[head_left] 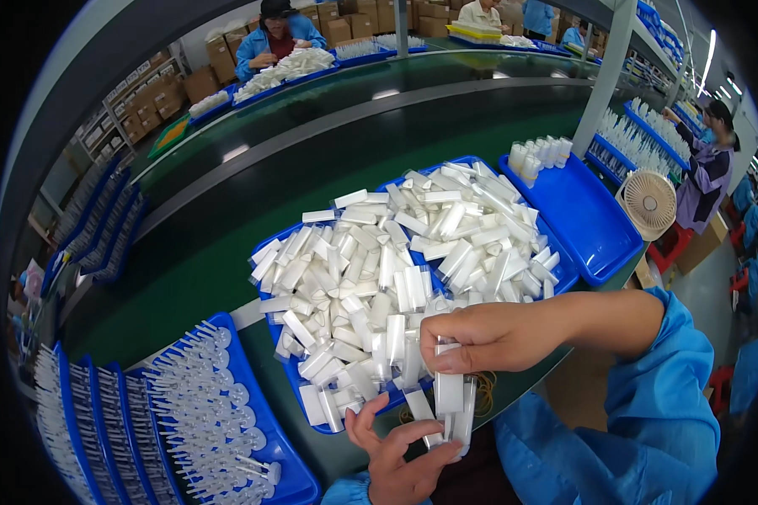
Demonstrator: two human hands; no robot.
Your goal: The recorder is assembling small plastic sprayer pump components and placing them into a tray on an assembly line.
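Observation:
My right hand (488, 337) comes in from the right in a blue sleeve and pinches a small bundle of white wrapped packets (448, 396) from above, at the near edge of a blue tray (299, 379). My left hand (400, 463) reaches up from below, its fingers cupped under the same bundle. The tray is heaped with several white plastic-wrapped rectangular packets (370, 286). A second heap of the same packets (472, 227) fills a blue tray behind it. Thin tan rubber bands (485, 389) lie on the green table by the bundle.
Blue trays of clear plastic droppers (210, 396) stand at the lower left. A mostly bare blue tray (585, 223) with small white bottles (537, 156) sits at the right, beside a small fan (648, 202). A dark conveyor belt (328, 143) runs behind. Other workers in blue stand across and at right.

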